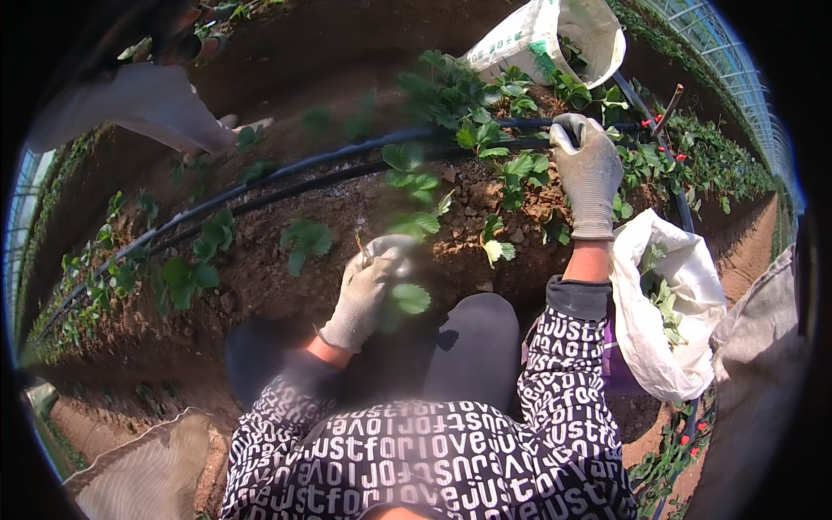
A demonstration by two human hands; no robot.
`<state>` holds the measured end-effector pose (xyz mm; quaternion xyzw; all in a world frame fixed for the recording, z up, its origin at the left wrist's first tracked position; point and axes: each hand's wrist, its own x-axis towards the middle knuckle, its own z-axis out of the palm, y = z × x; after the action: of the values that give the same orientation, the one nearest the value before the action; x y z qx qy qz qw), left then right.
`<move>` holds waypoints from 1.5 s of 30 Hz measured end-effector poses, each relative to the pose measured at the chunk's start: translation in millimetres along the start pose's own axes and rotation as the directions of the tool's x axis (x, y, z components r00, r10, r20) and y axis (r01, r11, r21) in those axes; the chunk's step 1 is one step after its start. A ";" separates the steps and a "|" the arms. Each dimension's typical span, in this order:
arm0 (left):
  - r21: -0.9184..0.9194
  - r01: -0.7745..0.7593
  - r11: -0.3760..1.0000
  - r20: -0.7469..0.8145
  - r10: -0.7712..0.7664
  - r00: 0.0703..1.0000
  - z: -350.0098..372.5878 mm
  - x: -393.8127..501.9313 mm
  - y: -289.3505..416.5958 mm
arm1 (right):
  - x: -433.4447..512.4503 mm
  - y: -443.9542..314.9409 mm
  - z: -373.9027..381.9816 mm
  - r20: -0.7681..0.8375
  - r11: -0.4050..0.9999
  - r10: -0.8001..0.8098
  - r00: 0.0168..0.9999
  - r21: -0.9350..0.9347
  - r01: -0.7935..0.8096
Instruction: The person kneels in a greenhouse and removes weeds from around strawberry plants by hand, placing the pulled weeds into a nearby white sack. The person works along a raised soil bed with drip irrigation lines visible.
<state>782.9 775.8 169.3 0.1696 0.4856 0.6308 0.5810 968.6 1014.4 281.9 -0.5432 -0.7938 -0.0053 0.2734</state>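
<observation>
My left hand (pixel 374 286), in a pale knitted glove, is closed on the base of a strawberry seedling (pixel 411 298) whose leaves hang beside the fingers. My right hand (pixel 588 159), gloved too, is over the soil bed near the black irrigation hoses, its fingers curled; whether something is in them I cannot tell. Rooted strawberry plants (pixel 519 170) stand in the brown soil between the hands. A white sack (pixel 699 260) with seedlings inside lies open by my right forearm. Another white sack (pixel 513 42), also holding seedlings, lies beyond the right hand.
Two black irrigation hoses (pixel 364 156) run along the bed. At the upper left, a pale cloth-like shape (pixel 156 107) with a person's bare fingers near it covers part of the view. Plants with red flowers (pixel 682 156) grow on the right. Greenhouse framing arches at both sides.
</observation>
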 end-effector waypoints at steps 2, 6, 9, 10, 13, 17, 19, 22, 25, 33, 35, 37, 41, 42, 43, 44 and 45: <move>-0.013 -0.026 1.000 0.035 0.027 0.999 0.1 -0.8 1.6 | 30.8 -2.4 14.9 0.393 0.979 0.102 0.914 -0.200 -0.023; 0.001 -0.038 0.999 0.026 0.038 0.999 -2.0 -1.5 7.4 | 38.2 -6.1 67.7 0.624 0.925 0.114 0.773 -0.351 0.147; -0.006 -0.036 0.999 0.025 0.037 0.999 -4.9 -0.5 10.7 | 33.4 5.2 91.5 0.639 0.917 0.148 0.755 -0.375 0.138; 0.002 -0.032 0.999 0.027 0.032 0.999 -5.7 -1.0 11.1 | 31.8 8.3 96.9 0.656 0.913 0.176 0.734 -0.388 0.127; 0.017 -0.020 1.000 0.027 0.020 0.999 -6.8 -1.7 10.5 | 30.0 16.0 102.6 0.664 0.925 0.121 0.738 -0.344 0.158; 0.011 -0.056 0.998 0.061 0.055 0.997 -6.2 -0.8 8.9 | 25.8 14.8 99.6 0.662 0.928 0.119 0.740 -0.340 0.155; 0.004 -0.051 0.999 0.067 0.051 0.996 -5.3 -1.0 8.6 | 20.9 11.0 97.9 0.626 0.934 0.167 0.762 -0.348 0.082; 0.021 -0.029 0.999 0.064 0.028 0.998 -3.4 -1.7 7.9 | 12.3 6.0 97.6 0.566 0.941 0.200 0.800 -0.338 0.004; 0.041 -0.029 0.999 0.056 0.027 0.998 -1.3 -2.3 7.3 | 7.1 2.6 99.9 0.550 0.969 0.109 0.828 -0.245 0.034; 0.024 0.003 1.000 0.016 -0.003 1.000 1.1 -2.5 9.6 | 6.6 2.5 102.8 0.536 0.967 0.180 0.825 -0.251 -0.048; -0.011 0.003 1.000 0.030 -0.003 1.000 1.2 -3.3 9.8 | 5.3 2.4 102.8 0.522 0.966 0.165 0.837 -0.258 -0.029; -0.014 0.015 1.000 0.026 -0.015 1.000 1.1 -4.9 9.5 | 6.0 1.8 103.1 0.564 0.959 0.154 0.811 -0.282 0.014; -0.019 0.033 0.999 0.022 -0.033 0.999 0.3 -6.0 9.0 | 13.6 0.0 103.4 0.594 0.945 0.162 0.788 -0.323 0.050; -0.032 0.031 0.999 0.030 -0.030 0.999 0.1 -6.1 9.2 | 14.5 0.0 103.0 0.598 0.949 0.184 0.780 -0.314 0.017; 0.054 -0.025 0.998 0.019 0.024 1.000 -0.2 -5.1 10.3 | 17.0 0.2 102.4 0.615 0.951 0.197 0.764 -0.309 0.003; 0.040 -0.029 0.999 0.033 0.028 0.999 -1.1 -5.3 11.6 | 16.1 0.9 101.9 0.608 0.952 0.203 0.767 -0.306 -0.010; 0.028 -0.016 0.999 0.036 0.015 0.999 -1.8 -5.0 13.3 | 16.6 1.2 102.0 0.618 0.950 0.224 0.753 -0.310 -0.028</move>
<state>775.3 772.6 181.0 0.1931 0.4825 0.6252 0.5822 921.6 1060.3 202.1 -0.5975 -0.7910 0.0879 -0.0975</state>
